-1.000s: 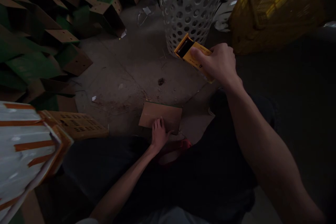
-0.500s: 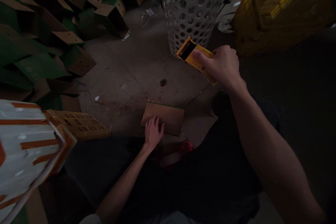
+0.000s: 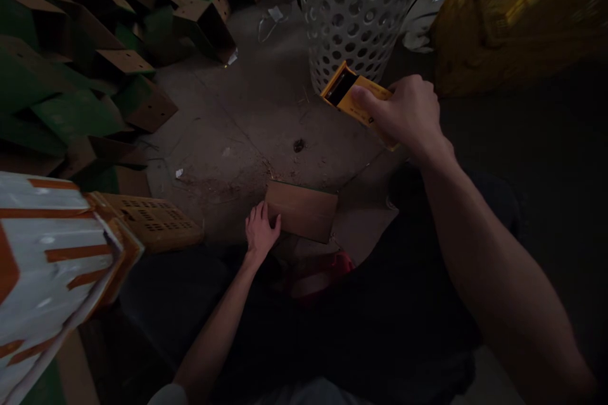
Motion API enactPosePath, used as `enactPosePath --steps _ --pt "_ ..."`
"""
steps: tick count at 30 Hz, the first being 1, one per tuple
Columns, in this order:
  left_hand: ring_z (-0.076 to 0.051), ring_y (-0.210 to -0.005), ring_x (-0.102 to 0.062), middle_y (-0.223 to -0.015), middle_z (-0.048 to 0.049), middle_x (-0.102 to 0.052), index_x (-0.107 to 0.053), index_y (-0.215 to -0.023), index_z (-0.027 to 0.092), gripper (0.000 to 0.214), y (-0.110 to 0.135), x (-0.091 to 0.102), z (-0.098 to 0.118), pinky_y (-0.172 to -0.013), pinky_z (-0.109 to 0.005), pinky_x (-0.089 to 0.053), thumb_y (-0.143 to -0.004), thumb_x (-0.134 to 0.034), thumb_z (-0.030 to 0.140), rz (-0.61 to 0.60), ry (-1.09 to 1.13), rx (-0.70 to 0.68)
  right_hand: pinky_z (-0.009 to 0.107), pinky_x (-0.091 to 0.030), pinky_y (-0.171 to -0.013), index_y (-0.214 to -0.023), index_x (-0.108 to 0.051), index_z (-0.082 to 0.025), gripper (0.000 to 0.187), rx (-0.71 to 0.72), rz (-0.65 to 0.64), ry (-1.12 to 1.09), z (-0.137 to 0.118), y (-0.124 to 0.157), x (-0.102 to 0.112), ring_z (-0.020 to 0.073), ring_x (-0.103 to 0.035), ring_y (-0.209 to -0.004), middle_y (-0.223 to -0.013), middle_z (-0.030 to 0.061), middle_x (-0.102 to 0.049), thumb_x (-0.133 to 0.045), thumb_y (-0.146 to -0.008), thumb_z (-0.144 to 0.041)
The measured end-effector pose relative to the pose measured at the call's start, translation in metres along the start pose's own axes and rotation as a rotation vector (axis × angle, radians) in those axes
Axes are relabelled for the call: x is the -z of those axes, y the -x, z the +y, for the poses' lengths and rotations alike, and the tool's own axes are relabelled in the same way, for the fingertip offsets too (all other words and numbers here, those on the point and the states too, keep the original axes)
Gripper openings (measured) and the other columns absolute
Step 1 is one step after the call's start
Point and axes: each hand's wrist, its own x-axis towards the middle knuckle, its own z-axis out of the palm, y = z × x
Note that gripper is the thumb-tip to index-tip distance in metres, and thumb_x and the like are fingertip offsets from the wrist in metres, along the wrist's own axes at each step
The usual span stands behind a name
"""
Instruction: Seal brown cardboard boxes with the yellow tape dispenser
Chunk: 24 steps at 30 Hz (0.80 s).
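Right hand (image 3: 403, 111) is closed round a yellow rectangular box (image 3: 349, 92), thumb on the near face and fingers wrapped over the far side. The box sticks out to the left of the knuckles, tilted, with its dark open end pointing away from the hand. It is held up off the grey concrete floor (image 3: 237, 126). Just beyond the box stands a white perforated cylindrical basket (image 3: 361, 6). Whether the box touches it cannot be told. Further off to the right of this hand sits a blurred yellow plastic crate (image 3: 517, 12).

Left hand (image 3: 260, 231) is lower and nearer the body, palm down, with its fingers loosely bent. Their tips meet the left short edge of a flat brown cardboard sheet (image 3: 304, 210), which lies on the floor and stretches to the right of this hand. It is not clear whether the fingers pinch the edge or only rest against it. A small red object (image 3: 327, 266) shows in the dark just below the sheet, to the right of the wrist.

To the left of this hand lies a tan perforated carton (image 3: 147, 221), touching a white panel with orange stripes (image 3: 47, 266). Well beyond, up and to the left, is a heap of green and brown folded cartons (image 3: 71, 63).
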Motion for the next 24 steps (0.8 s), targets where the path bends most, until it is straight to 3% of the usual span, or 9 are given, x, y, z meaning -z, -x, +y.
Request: enactPosePath --steps 3,7,9,13,18,24 --pt "-0.04 -0.137 -0.048 -0.151 -0.0205 -0.054 -0.046 -0.152 0.012 0.07 0.0 -0.003 -0.003 -0.109 -0.054 -0.041 -0.097 -0.045 0.055 0.012 -0.017 -0.015 0.051 -0.052 -0.085 -0.08 -0.064 -0.021 0.058 0.003 -0.018 0.073 -0.002 0.007 -0.024 0.0408 -0.066 -0.1 -0.084 0.016 -0.062 -0.057 -0.084 -0.079" --pt "-0.038 -0.134 -0.051 -0.151 -0.0201 -0.055 -0.046 -0.153 0.012 0.068 0.002 -0.006 -0.006 -0.106 -0.053 -0.044 -0.099 -0.041 0.053 0.019 -0.079 -0.045 0.044 -0.055 -0.08 -0.091 -0.073 -0.015 0.07 0.028 -0.317 0.09 -0.007 0.04 -0.089 0.0377 -0.071 -0.096 -0.095 0.0226 -0.072 -0.046 -0.088 -0.081" --pt "-0.036 -0.133 -0.052 -0.151 -0.0197 -0.055 -0.045 -0.152 0.011 0.067 0.003 -0.006 -0.006 -0.104 -0.052 -0.045 -0.1 -0.04 0.052 0.029 -0.118 -0.057 0.039 -0.055 -0.079 -0.097 -0.076 -0.012 0.076 -0.06 -0.473 0.059 -0.006 0.061 -0.125 0.0362 -0.072 -0.099 -0.101 0.0235 -0.074 -0.042 -0.091 -0.079" --pt "-0.035 -0.13 -0.054 -0.149 -0.0195 -0.057 -0.049 -0.149 0.01 0.064 0.004 -0.005 -0.005 -0.1 -0.05 -0.047 -0.1 -0.041 0.051 0.056 -0.157 -0.071 0.035 -0.054 -0.08 -0.107 -0.078 -0.009 0.081 -0.17 -0.578 0.054 0.009 0.09 -0.174 0.0355 -0.072 -0.105 -0.109 0.0242 -0.075 -0.04 -0.091 -0.079" --pt "-0.036 -0.129 -0.055 -0.147 -0.0183 -0.059 -0.051 -0.147 0.01 0.064 0.004 -0.005 -0.003 -0.097 -0.051 -0.047 -0.1 -0.041 0.053 0.059 -0.149 -0.073 0.034 -0.053 -0.08 -0.106 -0.079 -0.006 0.087 -0.121 -0.597 0.118 0.029 0.094 -0.188 0.036 -0.072 -0.103 -0.108 0.0258 -0.074 -0.037 -0.091 -0.08" --pt "-0.037 -0.128 -0.055 -0.146 -0.019 -0.06 -0.051 -0.148 0.009 0.065 0.005 -0.007 0.001 -0.098 -0.051 -0.045 -0.098 -0.045 0.051 0.073 -0.119 -0.085 0.036 -0.054 -0.079 -0.105 -0.079 -0.005 0.09 -0.068 -0.601 0.169 0.028 0.09 -0.192 0.0379 -0.073 -0.102 -0.106 0.0278 -0.074 -0.034 -0.092 -0.082"
